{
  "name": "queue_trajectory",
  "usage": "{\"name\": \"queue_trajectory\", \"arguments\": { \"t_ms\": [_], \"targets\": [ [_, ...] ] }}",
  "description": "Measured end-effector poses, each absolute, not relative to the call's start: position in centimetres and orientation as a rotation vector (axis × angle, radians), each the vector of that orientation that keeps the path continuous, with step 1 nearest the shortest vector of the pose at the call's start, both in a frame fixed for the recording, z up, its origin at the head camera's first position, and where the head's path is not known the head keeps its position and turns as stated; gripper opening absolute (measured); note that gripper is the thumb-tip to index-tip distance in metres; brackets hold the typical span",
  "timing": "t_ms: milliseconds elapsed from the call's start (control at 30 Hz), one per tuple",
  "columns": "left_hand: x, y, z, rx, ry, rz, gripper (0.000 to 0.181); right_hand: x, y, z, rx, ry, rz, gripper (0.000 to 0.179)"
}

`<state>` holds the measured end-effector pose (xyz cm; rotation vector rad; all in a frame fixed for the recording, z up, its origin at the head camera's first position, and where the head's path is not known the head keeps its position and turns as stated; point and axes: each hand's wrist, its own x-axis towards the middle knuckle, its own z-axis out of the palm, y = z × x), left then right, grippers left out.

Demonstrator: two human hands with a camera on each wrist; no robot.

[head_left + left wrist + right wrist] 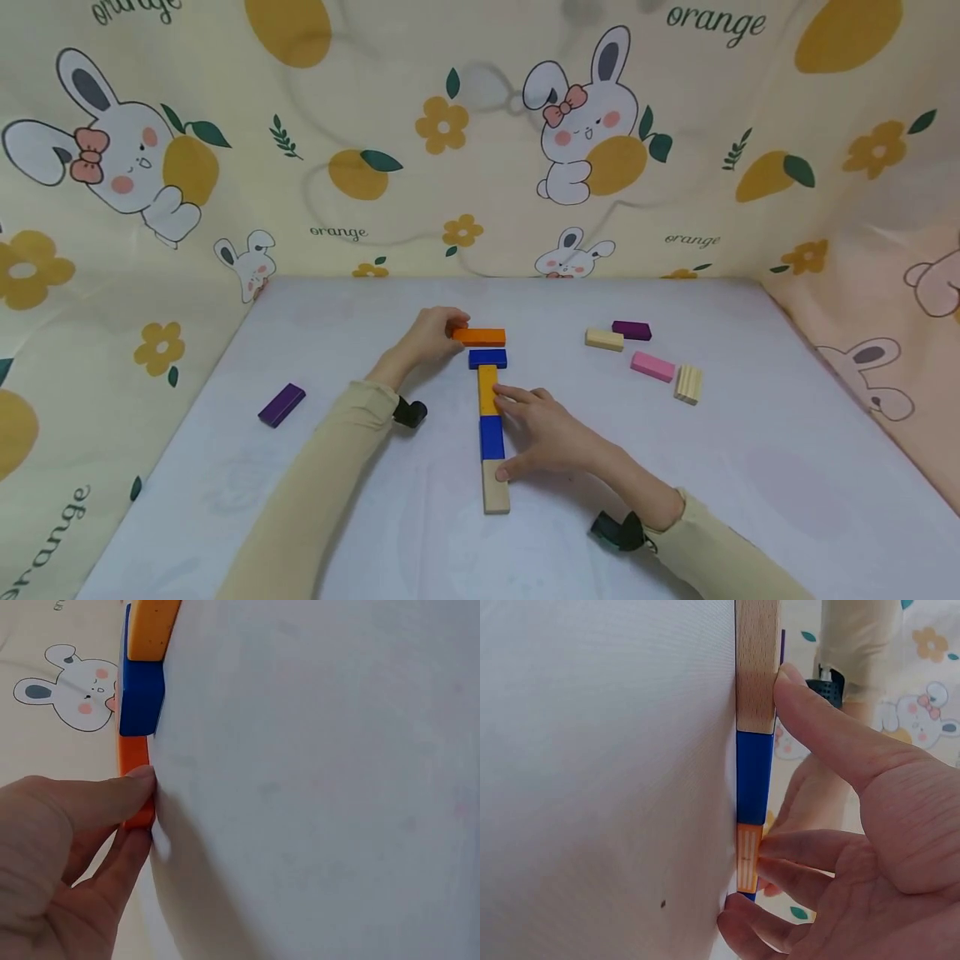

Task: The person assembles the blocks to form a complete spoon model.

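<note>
My left hand (433,335) pinches the left end of an orange block (483,337) between thumb and fingers. That block lies crosswise, just beyond a blue block (489,359) set the same way. Below the crosswise blue block runs a lengthwise row: a yellow-orange block (487,387), a second blue block (491,437) and a plain wooden block (495,492). My right hand (551,433) lies along the row's right side with fingers spread. Its thumb touches the plain wooden block (756,667), and its fingertips touch the yellow-orange block (747,859).
A dark purple block (282,406) lies alone at the left. On the right are another purple block (632,331), a plain block (604,339), a pink block (652,367) and a grooved plain block (687,384). Patterned cloth (495,192) hangs behind the white table (405,533).
</note>
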<state>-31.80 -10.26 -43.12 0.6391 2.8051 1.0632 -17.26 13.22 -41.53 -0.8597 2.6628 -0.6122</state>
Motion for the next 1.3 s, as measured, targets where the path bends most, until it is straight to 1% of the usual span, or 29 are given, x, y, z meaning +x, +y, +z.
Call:
{"name": "queue_trajectory", "arguments": {
  "t_ms": [400,833,1300],
  "targets": [
    [-31.8,-9.1,-42.8,0.689,2.735,1.021,0.041,-17.2,13.5,-41.1,-0.895,2.668,-0.62,0.097],
    [-31.7,-9.3,-43.0,0.761,2.737,0.976,0.039,-17.3,13.4,-41.2,-0.857,2.667,-0.62,0.097],
    [-31.4,-9.7,-43.0,0.768,2.726,0.94,0.039,-17.4,13.1,-41.7,-0.857,2.658,-0.62,0.098]
  ]
}}
